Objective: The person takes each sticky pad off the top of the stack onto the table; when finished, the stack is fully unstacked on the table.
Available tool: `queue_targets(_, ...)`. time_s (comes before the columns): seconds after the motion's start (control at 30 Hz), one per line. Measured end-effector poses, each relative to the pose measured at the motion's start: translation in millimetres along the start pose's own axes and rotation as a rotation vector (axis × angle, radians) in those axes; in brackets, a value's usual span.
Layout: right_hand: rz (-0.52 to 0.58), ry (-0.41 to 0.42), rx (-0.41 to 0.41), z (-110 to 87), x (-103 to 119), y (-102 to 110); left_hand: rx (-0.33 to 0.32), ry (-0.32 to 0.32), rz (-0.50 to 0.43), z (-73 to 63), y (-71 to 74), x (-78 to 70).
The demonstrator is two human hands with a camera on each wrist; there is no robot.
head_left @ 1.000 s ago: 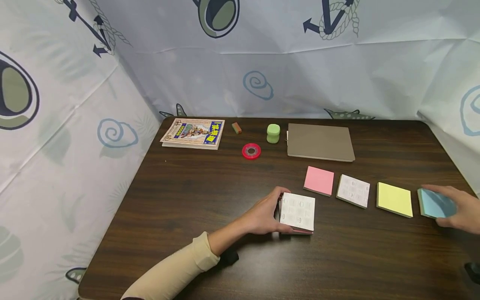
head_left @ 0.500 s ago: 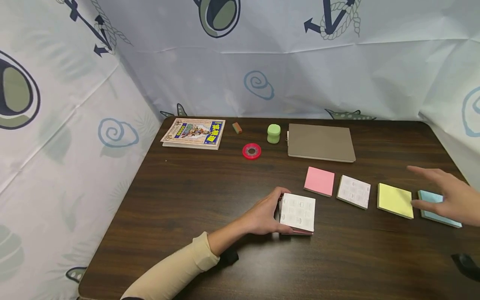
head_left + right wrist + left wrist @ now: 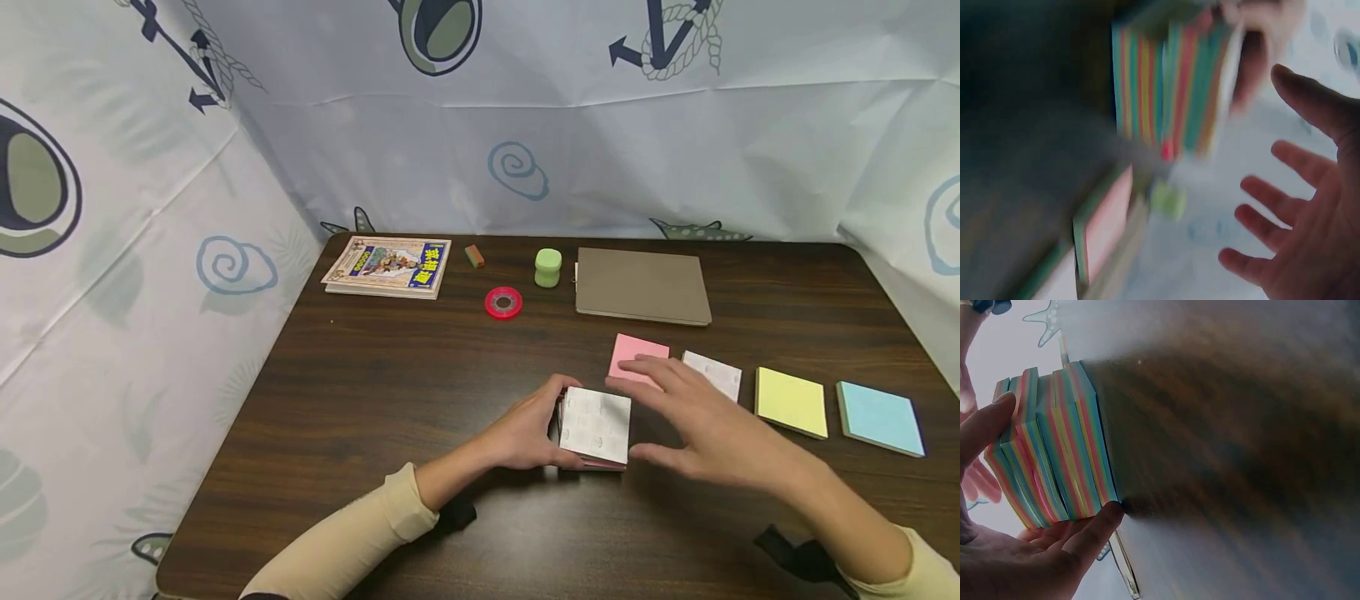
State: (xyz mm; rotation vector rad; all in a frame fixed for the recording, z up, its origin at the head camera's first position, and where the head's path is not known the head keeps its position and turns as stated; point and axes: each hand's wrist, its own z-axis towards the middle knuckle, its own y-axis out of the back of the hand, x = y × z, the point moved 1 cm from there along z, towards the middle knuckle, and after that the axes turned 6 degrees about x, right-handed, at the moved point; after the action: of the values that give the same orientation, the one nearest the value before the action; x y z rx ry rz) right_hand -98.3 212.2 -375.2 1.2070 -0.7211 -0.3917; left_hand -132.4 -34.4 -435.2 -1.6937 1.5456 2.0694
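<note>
A tall stack of sticky note pads (image 3: 596, 425) stands on the dark wooden table, a white printed sheet on top. My left hand (image 3: 528, 429) grips its left side, thumb and fingers on opposite faces. In the left wrist view the stack's edges (image 3: 1054, 450) show several striped, coloured layers. Just right of the stack hovers my right hand (image 3: 697, 425), fingers spread and holding nothing. It partly covers a pink pad (image 3: 637, 346) and a white printed pad (image 3: 720, 375). Farther right lie a yellow pad (image 3: 791, 402) and a light blue pad (image 3: 881, 417).
Along the back are an illustrated book (image 3: 386, 267), a small orange-and-green block (image 3: 474, 256), a red ring-shaped roll (image 3: 503, 313), a light green waisted object (image 3: 547, 267) and a grey-brown notebook (image 3: 641, 285). Printed cloth hangs behind and to the left.
My right hand has left the light blue pad and swung left, over the yellow pad, to beside the stack. The blue pad stays at the right; my left hand keeps its hold.
</note>
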Motion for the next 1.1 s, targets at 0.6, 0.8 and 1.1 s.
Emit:
queue_targets(0.6,0.035,-0.071,0.011,25.0,22.5,-46.6,-0.015,-0.033,0.004,-1.5,0.8,-1.6)
queue_targets(0.8,-0.014,-0.089,0.033,25.1,22.6,-39.2,-0.005,-0.016,0.027,-1.1,-0.4,-0.9)
queue_targets(1.1,-0.041,-0.202,0.024,10.3,1.1,1.1,0.013,0.018,0.017,0.5,-0.8,-1.4)
